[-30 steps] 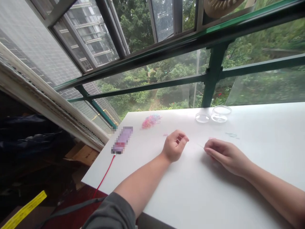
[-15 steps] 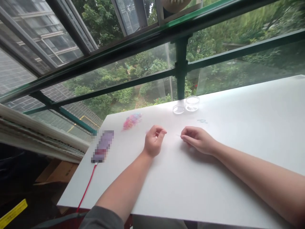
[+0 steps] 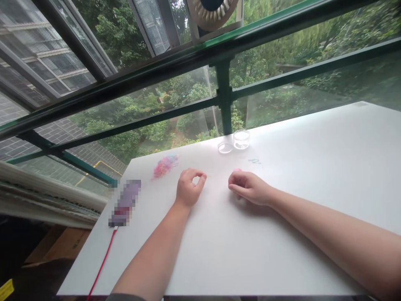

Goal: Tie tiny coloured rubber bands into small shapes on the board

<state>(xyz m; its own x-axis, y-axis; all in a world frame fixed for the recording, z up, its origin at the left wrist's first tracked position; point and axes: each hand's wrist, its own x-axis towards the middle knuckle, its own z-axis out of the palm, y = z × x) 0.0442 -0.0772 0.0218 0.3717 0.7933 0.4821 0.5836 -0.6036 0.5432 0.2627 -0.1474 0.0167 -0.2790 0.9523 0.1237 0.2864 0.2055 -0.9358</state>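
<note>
My left hand (image 3: 189,189) is held just above the white table (image 3: 219,251), thumb and forefinger closed in a pinch. Whatever may be between those fingertips is too small to make out. To its right, my right hand (image 3: 249,189) is curled with the thumb against the fingers; its grip is hidden from me. A bit of pink (image 3: 237,169) shows right behind the right hand. Farther back lie a few thin blue-green pieces (image 3: 255,161). Beyond my left hand is a loose heap of small pink, red and blue pieces (image 3: 165,166).
Near the back edge stand a clear round container (image 3: 241,141) and a shallow clear lid or dish (image 3: 224,148). A blurred-out purple phone-like object (image 3: 127,202) lies at the left with a red cable (image 3: 103,263). Green railing (image 3: 224,96) and window glass border the table's far side.
The view has swung right, so things have shifted left in it. A thin pale strand seen earlier at my right fingertips no longer shows. Both hands stay pinched, slightly apart.
</note>
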